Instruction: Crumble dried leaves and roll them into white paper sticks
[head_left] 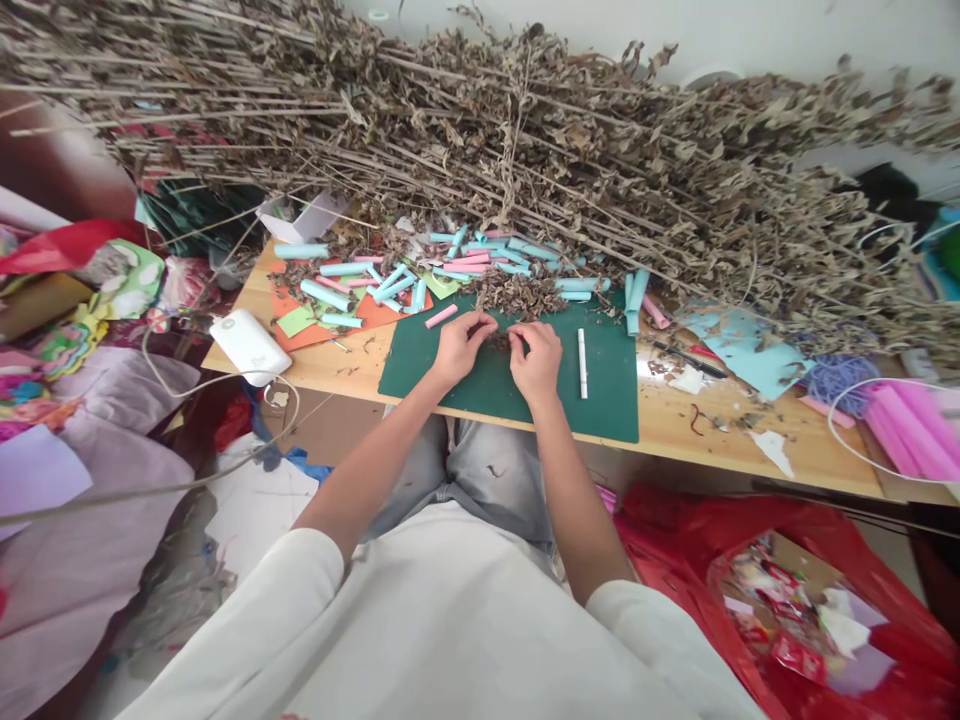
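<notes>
My left hand and my right hand face each other over a dark green cutting mat. Fingers of both are closed in a pinch at a little bunch of dried leaves between them; how much each holds is partly hidden. Just beyond lies a loose pile of crumbled dried leaves. A small pink paper tube rests on the mat left of my left hand. To the right of my right hand lies a white pen-like stick.
Dried leafy stalks cover the back. Rolled blue paper tubes and pink ones lie beyond the mat. A white power bank with a cable sits left; a black pen lies right. A red bag of scraps stands lower right.
</notes>
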